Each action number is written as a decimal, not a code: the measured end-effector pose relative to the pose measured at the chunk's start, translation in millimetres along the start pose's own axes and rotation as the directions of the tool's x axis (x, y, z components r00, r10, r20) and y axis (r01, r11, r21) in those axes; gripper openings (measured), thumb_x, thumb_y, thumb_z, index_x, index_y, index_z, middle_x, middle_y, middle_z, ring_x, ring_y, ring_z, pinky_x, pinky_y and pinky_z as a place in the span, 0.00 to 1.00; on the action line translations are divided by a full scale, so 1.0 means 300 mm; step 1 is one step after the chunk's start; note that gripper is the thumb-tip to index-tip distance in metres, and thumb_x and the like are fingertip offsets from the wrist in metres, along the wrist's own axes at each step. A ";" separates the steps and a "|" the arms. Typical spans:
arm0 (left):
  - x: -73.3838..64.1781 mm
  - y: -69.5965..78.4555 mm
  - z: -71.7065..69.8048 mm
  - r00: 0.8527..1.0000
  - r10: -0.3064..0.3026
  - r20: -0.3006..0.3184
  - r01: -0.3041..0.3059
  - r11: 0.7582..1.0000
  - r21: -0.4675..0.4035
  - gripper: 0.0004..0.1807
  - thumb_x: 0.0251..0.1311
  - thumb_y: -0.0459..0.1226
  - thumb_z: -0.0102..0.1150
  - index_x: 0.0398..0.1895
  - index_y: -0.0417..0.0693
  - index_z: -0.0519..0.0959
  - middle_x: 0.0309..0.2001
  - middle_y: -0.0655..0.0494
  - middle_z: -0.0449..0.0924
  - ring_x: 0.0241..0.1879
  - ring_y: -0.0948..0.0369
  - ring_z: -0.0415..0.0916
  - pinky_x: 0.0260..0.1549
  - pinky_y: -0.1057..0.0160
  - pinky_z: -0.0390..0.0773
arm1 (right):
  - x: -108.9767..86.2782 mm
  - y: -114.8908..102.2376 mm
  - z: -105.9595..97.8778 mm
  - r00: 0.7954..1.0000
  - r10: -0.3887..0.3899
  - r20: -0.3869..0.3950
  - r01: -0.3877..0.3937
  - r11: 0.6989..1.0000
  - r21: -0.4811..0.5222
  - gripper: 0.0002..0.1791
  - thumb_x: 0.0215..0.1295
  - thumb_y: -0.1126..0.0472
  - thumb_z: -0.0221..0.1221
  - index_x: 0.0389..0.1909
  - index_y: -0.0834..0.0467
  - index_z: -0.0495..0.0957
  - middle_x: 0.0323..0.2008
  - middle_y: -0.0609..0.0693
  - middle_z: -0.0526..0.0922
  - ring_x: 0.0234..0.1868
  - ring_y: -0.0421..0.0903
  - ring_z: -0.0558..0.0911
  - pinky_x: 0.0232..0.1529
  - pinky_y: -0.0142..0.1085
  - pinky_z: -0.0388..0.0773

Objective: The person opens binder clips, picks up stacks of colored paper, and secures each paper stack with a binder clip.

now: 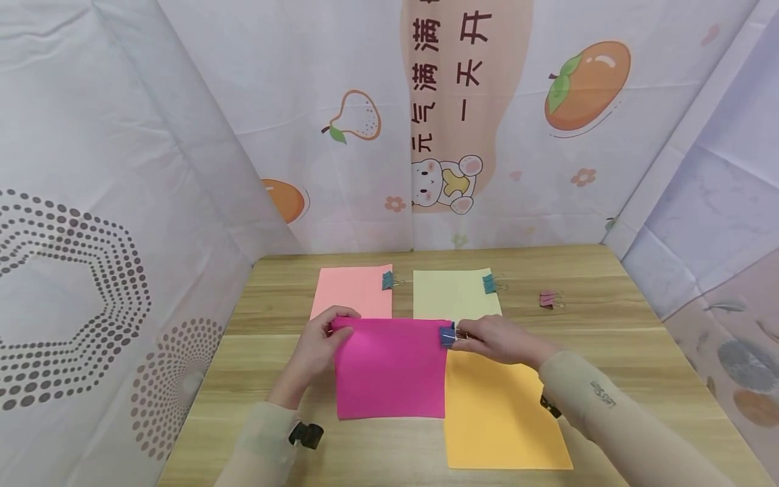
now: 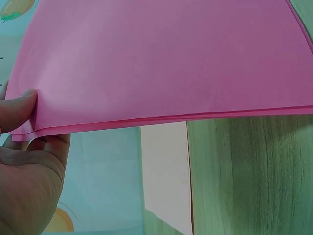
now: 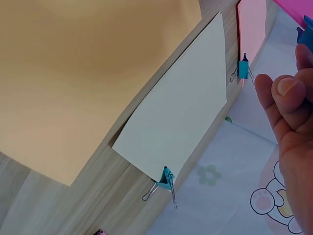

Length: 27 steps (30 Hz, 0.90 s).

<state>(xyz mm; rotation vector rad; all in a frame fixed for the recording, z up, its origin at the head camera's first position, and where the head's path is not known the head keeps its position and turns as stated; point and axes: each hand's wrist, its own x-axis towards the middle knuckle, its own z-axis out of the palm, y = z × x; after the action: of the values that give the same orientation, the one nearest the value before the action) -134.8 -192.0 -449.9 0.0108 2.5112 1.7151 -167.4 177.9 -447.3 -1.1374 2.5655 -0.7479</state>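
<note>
A stack of magenta paper (image 1: 389,368) is held up over the table, its layered edge showing in the left wrist view. My left hand (image 1: 319,341) pinches its upper left corner, thumb in front and fingers behind. At the upper right corner sits a blue binder clip (image 1: 447,336). My right hand (image 1: 499,338) grips this clip by its wire handles, thumb and fingers closed together. In the right wrist view the clip (image 3: 305,36) shows only in part, at the frame's edge. Orange paper (image 1: 499,412) lies below my right hand.
Behind the magenta stack lie pink paper (image 1: 353,291) and pale yellow paper (image 1: 453,297), with a teal binder clip (image 1: 387,281) and another teal binder clip (image 1: 489,283) at their upper right corners. A small pink binder clip (image 1: 548,299) lies farther right. Printed curtains surround the wooden table (image 1: 255,365).
</note>
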 end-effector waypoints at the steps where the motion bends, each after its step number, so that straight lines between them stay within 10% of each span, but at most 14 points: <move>1: 0.000 0.000 0.000 1.000 0.002 0.001 -0.002 1.000 -0.001 0.17 0.68 0.28 0.60 0.50 0.60 0.83 0.51 0.50 0.79 0.46 0.49 0.76 0.40 0.58 0.81 | 0.003 -0.003 0.002 1.000 0.008 0.004 -0.008 1.000 0.012 0.13 0.78 0.46 0.54 0.32 0.46 0.72 0.21 0.33 0.63 0.21 0.30 0.62 0.28 0.29 0.63; 27: -0.005 0.000 0.001 1.000 0.006 -0.007 -0.006 1.000 0.008 0.16 0.68 0.28 0.61 0.50 0.60 0.83 0.50 0.51 0.79 0.46 0.50 0.76 0.41 0.58 0.80 | 0.023 -0.018 0.059 0.996 0.092 0.015 -0.093 0.988 0.121 0.16 0.76 0.43 0.54 0.32 0.49 0.71 0.19 0.37 0.66 0.20 0.32 0.64 0.27 0.30 0.64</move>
<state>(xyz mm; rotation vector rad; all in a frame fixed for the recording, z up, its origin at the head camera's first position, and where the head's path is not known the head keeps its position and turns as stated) -133.2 -191.8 -450.0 0.0130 2.5257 1.7104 -161.6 163.4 -459.5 -0.9759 2.5066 -0.8613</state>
